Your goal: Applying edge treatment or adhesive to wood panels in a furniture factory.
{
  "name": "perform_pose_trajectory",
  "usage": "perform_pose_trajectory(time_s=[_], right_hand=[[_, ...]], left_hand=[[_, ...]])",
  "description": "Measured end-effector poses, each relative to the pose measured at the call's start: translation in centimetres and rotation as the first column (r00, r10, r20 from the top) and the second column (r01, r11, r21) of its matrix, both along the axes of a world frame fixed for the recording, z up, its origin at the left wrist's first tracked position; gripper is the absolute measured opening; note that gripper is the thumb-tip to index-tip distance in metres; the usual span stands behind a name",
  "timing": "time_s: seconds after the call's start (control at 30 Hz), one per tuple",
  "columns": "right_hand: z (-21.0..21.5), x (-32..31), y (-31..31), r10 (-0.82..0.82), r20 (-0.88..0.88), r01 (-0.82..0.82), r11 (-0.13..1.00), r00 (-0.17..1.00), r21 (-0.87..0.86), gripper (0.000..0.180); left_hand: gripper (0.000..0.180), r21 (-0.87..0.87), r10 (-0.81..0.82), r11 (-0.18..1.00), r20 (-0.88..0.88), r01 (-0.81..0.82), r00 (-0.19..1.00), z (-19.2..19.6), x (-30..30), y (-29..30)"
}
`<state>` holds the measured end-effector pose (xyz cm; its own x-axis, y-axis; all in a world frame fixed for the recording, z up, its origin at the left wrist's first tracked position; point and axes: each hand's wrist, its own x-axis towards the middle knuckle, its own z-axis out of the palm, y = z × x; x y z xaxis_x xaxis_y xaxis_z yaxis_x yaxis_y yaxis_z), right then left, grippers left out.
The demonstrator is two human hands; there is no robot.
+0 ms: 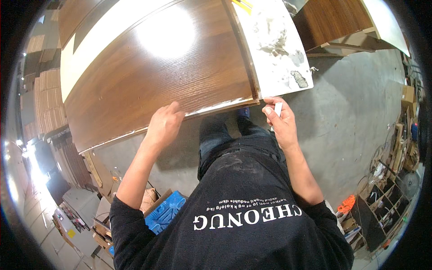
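In front of me lies a brown wood-grain panel [193,72] with a bright glare spot on its glossy face. A whitish line, broken in places, runs along its near edge. My left hand [166,126] is at that edge, its fingers curled down and pressed together; what they hold, if anything, is hidden. Just off the panel's near right corner, my right hand [282,121] is closed around a thin white strip [277,108]. The strip pokes out between thumb and fingers, and I cannot tell its exact kind.
Right of the panel is a white board [288,81] with crumpled white material [267,31] and grey smudges. Beyond it stands another brown wooden piece [333,22]. A blue plastic crate [166,211] sits low on the left. Racks with scraps and an orange bundle [346,204] are at the right.
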<state>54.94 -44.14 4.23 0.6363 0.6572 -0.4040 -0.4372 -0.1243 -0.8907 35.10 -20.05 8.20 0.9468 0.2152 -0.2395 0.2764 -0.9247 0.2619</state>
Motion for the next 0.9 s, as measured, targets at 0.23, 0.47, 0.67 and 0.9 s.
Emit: perform_pose_trajectory(time_s=[0.23, 0.47, 0.67, 0.9], right_hand=[[0.2, 0.1, 0.5, 0.006, -0.016, -0.006, 1.000, 1.000, 0.009, 0.025], [0.0, 0.5, 0.0, -0.016, -0.005, 0.016, 1.000, 1.000, -0.018, 0.026], [0.2, 0.4, 0.7, 0.004, -0.033, -0.004, 1.000, 0.999, 0.001, 0.027], [0.0, 0.4, 0.7, 0.004, -0.019, -0.004, 1.000, 1.000, -0.005, 0.028]], left_hand=[[0.011, -0.065, -0.007, 0.998, 0.078, 0.012, 0.997, -0.4, 2.5, -0.9], [0.013, -0.034, 0.040, 0.999, 0.022, -0.039, 0.999, -0.1, -1.7, 1.4], [0.008, -0.065, 0.102, 0.993, 0.104, -0.095, 0.989, -0.4, -0.5, 0.3], [0.010, -0.014, 0.105, 0.994, 0.111, -0.104, 0.988, -0.3, -2.6, 0.8]])
